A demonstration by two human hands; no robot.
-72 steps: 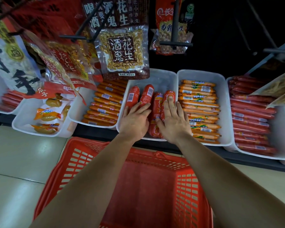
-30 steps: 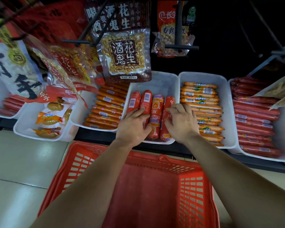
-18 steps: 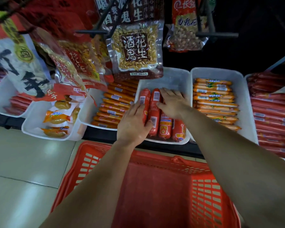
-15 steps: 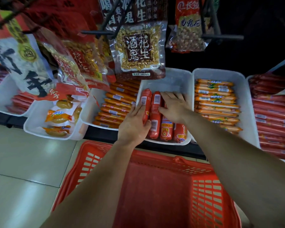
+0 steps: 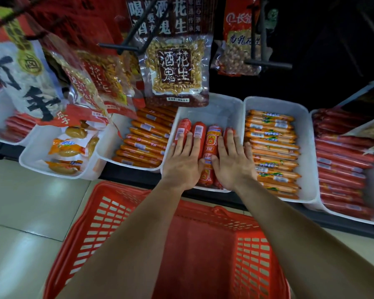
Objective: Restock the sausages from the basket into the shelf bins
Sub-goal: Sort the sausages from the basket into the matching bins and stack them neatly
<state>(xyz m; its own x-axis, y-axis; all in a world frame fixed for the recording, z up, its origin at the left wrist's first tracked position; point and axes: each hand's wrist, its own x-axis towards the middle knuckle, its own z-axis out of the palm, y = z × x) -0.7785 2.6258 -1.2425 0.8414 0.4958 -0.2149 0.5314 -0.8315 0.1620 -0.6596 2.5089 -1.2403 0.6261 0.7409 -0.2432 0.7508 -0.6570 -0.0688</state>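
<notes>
Several thick red sausages (image 5: 212, 143) lie side by side in a white shelf bin (image 5: 222, 108) at the centre. My left hand (image 5: 184, 160) lies flat on the left ones, fingers straight. My right hand (image 5: 231, 162) lies flat on the right ones, fingers straight too. Below my forearms stands the red plastic basket (image 5: 108, 219); the part of its floor that I can see holds nothing.
White bins flank the centre one: thin orange sausages (image 5: 147, 139) to the left, orange sausages with green labels (image 5: 272, 152) to the right, long red sausages (image 5: 343, 169) at far right, yellow snack packs (image 5: 65, 147) at far left. Peanut bags (image 5: 177, 67) hang on hooks above.
My right hand came back from the far ends of the sausages and now lies flat over the right ones. My left hand flattened onto the left ones. The sausages sit more squarely in line.
</notes>
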